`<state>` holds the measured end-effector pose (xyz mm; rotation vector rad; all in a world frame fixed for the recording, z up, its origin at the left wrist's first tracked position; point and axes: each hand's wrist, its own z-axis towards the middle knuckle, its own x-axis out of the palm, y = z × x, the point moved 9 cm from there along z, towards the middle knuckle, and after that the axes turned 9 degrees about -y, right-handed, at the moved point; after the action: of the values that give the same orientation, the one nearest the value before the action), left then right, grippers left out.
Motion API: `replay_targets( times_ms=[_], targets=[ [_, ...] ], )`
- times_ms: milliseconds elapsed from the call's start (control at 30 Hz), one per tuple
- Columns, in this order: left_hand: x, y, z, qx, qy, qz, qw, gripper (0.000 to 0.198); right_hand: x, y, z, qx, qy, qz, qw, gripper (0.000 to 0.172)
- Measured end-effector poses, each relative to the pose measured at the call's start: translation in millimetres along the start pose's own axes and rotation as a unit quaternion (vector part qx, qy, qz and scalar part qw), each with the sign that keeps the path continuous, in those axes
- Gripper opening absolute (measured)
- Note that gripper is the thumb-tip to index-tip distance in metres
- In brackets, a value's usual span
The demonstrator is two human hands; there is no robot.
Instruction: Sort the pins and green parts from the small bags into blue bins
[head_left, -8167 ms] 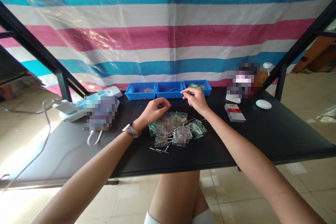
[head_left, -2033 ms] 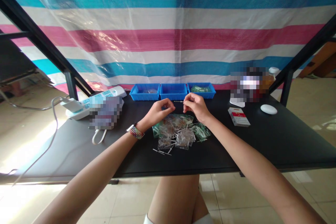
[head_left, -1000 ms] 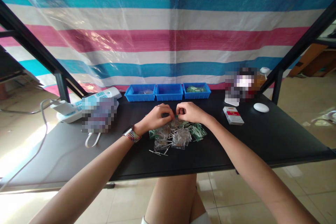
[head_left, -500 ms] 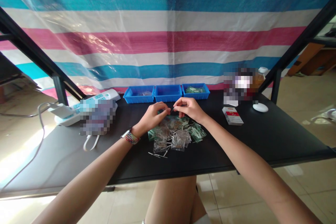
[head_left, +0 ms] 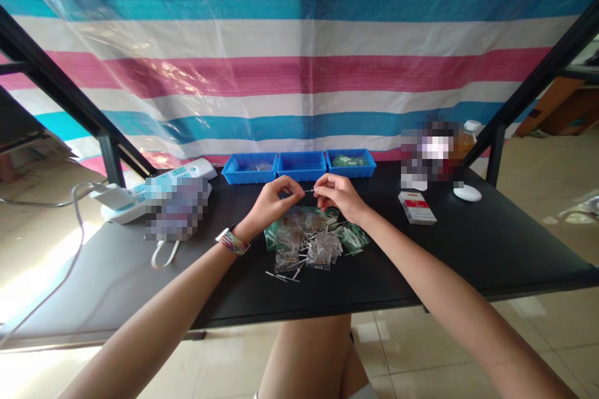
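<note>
My left hand [head_left: 279, 195] and my right hand [head_left: 337, 195] meet above the pile, fingers pinched. Between their fingertips spans a thin silver blind rivet [head_left: 309, 191], with one end at each hand. Below them lies a heap of small clear plastic bags [head_left: 322, 248] with thin metal pieces inside, mixed with green-tinted bags [head_left: 354, 237]. Several loose blind rivets [head_left: 283, 277] rest at the heap's near edge. Behind my hands stand three blue bins: the left bin [head_left: 250, 178] has a little clear plastic in it, the middle bin [head_left: 302, 176] shows nothing inside, and the right bin [head_left: 350, 171] holds green bags.
On the black table [head_left: 449, 262], a white power strip [head_left: 196, 168] and a blurred object [head_left: 180, 209] with a white cable lie left. A red-and-white box [head_left: 417, 208], a white mouse [head_left: 467, 192] and a bottle [head_left: 470, 131] are right. A striped sheet [head_left: 299, 68] hangs behind.
My fingertips have drawn slightly apart, and the blind rivet now shows more clearly between them, lying level. The heap and the bins stay as they were; the view has shifted slightly.
</note>
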<state>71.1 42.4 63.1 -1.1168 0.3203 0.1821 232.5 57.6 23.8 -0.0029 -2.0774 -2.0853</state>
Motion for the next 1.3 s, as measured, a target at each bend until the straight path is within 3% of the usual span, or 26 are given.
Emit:
replay_targets(
  times_ms=[367, 867, 1133, 1200, 1300],
  targets=[
    [0.9, 9, 1, -0.025, 0.021, 0.009, 0.999, 0.040, 3, 9, -1, -0.084, -0.001, -0.042, 0.996, 0.030],
    [-2.3, 7, 1, -0.017, -0.006, 0.003, 1.000, 0.028, 1, 2, 0, -0.027, -0.012, 0.011, 0.999, 0.031],
    [-22.3, 32, 8, -0.041, -0.070, 0.053, 0.995, 0.022, -22, 11, 23, -0.049, -0.105, 0.013, 0.993, 0.038],
    [-27.5, 39, 10, -0.047, -0.060, 0.099, 0.992, 0.024, -25, 7, 23, -0.060, -0.107, -0.041, 0.992, 0.034],
    [-29.3, 46, 13, -0.045, 0.002, 0.156, 0.987, 0.025, -25, 6, 17, -0.102, -0.103, -0.123, 0.982, 0.026]
  ],
)
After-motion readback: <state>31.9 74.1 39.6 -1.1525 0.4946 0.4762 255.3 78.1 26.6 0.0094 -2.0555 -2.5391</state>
